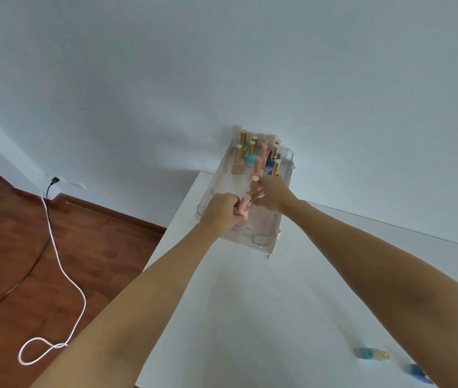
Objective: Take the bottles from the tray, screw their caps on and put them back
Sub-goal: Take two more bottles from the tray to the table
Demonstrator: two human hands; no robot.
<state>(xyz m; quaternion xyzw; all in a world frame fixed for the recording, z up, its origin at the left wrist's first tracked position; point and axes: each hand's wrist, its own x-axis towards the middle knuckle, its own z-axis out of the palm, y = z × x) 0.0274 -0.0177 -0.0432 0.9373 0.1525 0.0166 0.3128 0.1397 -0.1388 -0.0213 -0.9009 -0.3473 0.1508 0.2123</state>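
A home room: plain white wall (222, 65), reddish-brown wooden floor (12, 247), white cable (62, 264) plugged into a wall socket (54, 180).

Both forearms are bare, with no sleeves in view. The left hand (223, 210) and right hand (271, 196) wear no gloves.

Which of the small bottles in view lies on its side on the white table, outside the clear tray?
The teal bottle with a pale yellowish cap near the right forearm lies flat on the white table; those in the clear plastic tray stand upright.
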